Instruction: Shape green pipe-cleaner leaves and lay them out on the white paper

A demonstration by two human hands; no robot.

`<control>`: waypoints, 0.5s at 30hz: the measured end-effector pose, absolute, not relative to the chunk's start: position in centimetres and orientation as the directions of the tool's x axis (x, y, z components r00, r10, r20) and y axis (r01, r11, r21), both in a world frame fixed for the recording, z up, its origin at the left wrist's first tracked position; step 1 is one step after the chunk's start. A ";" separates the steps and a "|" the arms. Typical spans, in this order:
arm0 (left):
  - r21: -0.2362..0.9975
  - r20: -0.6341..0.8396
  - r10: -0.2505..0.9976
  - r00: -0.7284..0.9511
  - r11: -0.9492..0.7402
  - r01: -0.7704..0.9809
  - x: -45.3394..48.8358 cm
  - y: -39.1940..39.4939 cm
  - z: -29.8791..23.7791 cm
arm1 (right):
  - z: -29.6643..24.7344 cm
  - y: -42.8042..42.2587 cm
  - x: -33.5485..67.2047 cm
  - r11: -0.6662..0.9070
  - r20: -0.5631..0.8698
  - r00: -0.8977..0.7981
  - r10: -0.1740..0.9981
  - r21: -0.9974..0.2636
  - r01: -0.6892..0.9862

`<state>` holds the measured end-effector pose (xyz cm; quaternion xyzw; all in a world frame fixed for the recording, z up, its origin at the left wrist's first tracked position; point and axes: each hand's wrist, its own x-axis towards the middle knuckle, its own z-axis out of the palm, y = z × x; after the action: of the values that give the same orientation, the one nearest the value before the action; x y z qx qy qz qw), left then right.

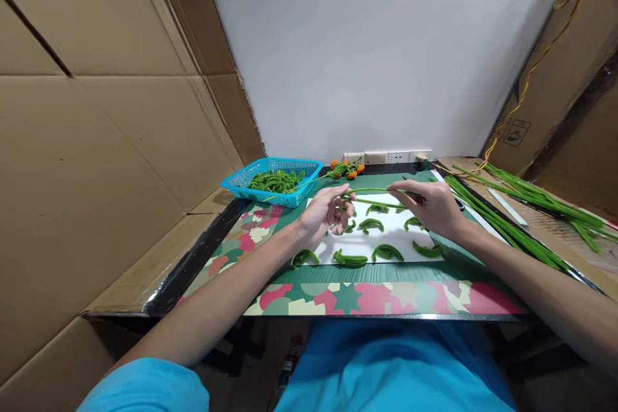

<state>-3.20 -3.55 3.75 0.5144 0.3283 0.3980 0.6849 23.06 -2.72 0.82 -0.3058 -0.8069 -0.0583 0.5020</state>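
Observation:
A green pipe cleaner (pixel 367 190) is stretched between my two hands above a white sheet (pixel 362 242), doubled back so that two strands run side by side. The fingers of my left hand (pixel 331 209) pinch its left end, palm turned partly up. From the other side, my right hand (pixel 432 205) grips it between thumb and fingers. Several small curled green pipe-cleaner pieces (pixel 350 259) lie in rows on the sheet below, some of them partly hidden by my hands.
A blue plastic basket (pixel 284 198) of green pieces stands at the back left. Beside it lie orange flowers (pixel 355 174) on green stems. Long green pipe cleaners (pixel 502 225) lie at the right near a white strip (pixel 508 207). Cardboard (pixel 120 109) walls in the left side.

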 end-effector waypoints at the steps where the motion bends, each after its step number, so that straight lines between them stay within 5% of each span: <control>1: 0.965 -0.050 0.889 0.456 0.161 -0.207 -3.2 -3.5 3.7 | 0.8 -2.7 23.1 0.808 0.852 -0.308 0.424 -0.202 0.554; 15: 0.974 -0.009 0.900 0.436 0.107 -0.201 -3.3 -3.4 3.8 | 1.1 -2.3 23.5 0.808 0.887 -0.284 0.363 -0.148 0.571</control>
<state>-3.29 -3.40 3.83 0.5245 0.3331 0.4138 0.6654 23.53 -2.31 1.11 -0.2938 -0.7950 -0.0995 0.5212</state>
